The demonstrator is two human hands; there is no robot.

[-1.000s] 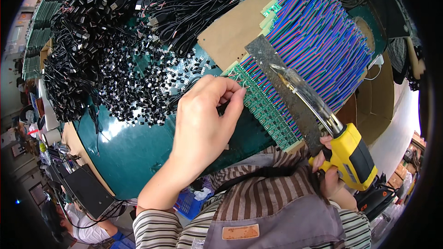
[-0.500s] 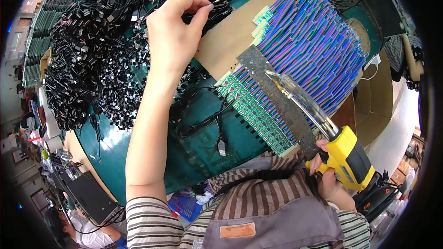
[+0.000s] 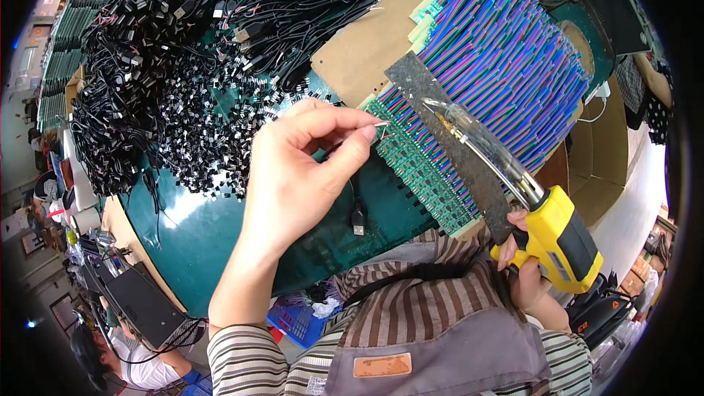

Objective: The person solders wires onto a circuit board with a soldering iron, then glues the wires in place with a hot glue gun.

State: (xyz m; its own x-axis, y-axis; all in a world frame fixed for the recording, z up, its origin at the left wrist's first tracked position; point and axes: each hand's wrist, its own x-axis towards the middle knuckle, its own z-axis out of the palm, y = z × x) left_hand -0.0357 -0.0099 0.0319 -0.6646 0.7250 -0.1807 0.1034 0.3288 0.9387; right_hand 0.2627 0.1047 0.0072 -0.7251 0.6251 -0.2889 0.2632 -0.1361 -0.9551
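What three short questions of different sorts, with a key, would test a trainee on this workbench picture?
1. True or false: the right hand grips a yellow soldering gun.
2. What does the left hand pinch? A) a fan B) a thin black cable C) a cardboard sheet
3. Fill in: the gun's tip lies over a dark ____ across the coloured wires.

Key
1. True.
2. B; its plug hangs below the hand over the green table.
3. Strip, beside the green circuit boards.
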